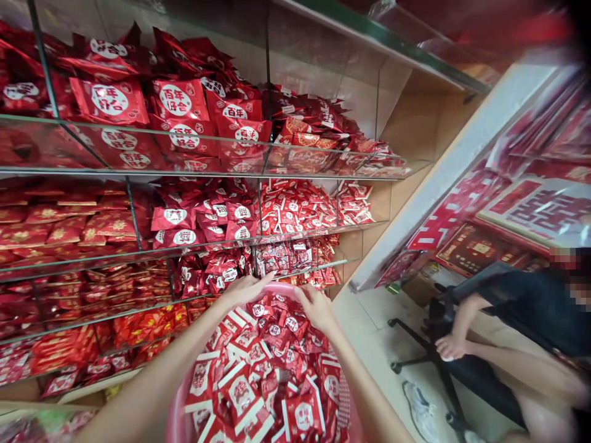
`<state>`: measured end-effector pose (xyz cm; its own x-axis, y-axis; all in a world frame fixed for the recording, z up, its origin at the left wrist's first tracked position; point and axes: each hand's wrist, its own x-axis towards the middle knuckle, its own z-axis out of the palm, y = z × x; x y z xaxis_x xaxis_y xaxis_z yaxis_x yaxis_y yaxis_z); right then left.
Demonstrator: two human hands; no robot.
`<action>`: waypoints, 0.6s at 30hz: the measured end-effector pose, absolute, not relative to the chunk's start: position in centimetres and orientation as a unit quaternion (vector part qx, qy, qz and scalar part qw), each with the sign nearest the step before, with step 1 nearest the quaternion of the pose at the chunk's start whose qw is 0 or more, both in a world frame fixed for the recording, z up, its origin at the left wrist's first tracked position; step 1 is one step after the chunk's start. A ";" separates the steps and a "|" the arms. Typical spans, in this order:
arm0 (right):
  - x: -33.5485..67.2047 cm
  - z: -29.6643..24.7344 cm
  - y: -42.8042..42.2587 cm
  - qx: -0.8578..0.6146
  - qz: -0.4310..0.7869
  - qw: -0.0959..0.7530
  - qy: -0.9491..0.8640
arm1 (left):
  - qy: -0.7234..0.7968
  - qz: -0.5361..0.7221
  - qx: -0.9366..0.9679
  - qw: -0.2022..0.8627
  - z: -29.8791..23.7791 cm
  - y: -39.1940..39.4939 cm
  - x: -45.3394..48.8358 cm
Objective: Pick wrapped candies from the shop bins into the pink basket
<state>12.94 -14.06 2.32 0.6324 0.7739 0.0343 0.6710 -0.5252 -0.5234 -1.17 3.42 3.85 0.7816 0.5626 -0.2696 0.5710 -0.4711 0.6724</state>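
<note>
A pink plastic basket (178,403) full of red and white candy packets (252,387) is in front of me, below the shelves. Both my arms reach across it to the far rim. My left hand (247,289) is closed on the rim's left part, one finger pointing toward the shelf. On the right part, my right hand (318,307) is closed over the rim, with the fingertips partly hidden. Smaller dark red packets (284,326) lie at the far end of the basket, between my hands.
Glass-fronted shelves (194,175) hold several compartments of red packets. A wooden side panel (415,117) and a white post (443,178) bound them at right. A seated person (503,314) is on a black wheeled chair (429,351) nearby; red decorations (540,209) hang behind.
</note>
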 end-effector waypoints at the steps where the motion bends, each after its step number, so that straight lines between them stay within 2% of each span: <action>1: 13.5 2.3 -14.2 -0.867 0.099 0.251 -0.418 | 0.337 -0.007 0.861 0.381 4.0 3.2 -0.6; 8: 19.9 2.9 -16.7 -0.861 0.071 0.249 -0.438 | 0.350 0.012 0.869 0.348 4.8 0.3 5.5; 15: 26.1 3.2 -18.8 -0.865 0.059 0.223 -0.445 | 0.352 0.035 0.863 0.360 4.7 -2.5 11.2; 18: 27.7 3.1 -18.5 -0.858 0.059 0.218 -0.462 | 0.350 0.054 0.843 0.404 4.7 -2.6 11.6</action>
<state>27.73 -18.49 3.10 0.5662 0.8181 0.1006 0.7666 -0.4779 -0.4288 11.57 -2.60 4.73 0.7500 0.6329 -0.1923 0.5462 -0.4285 0.7198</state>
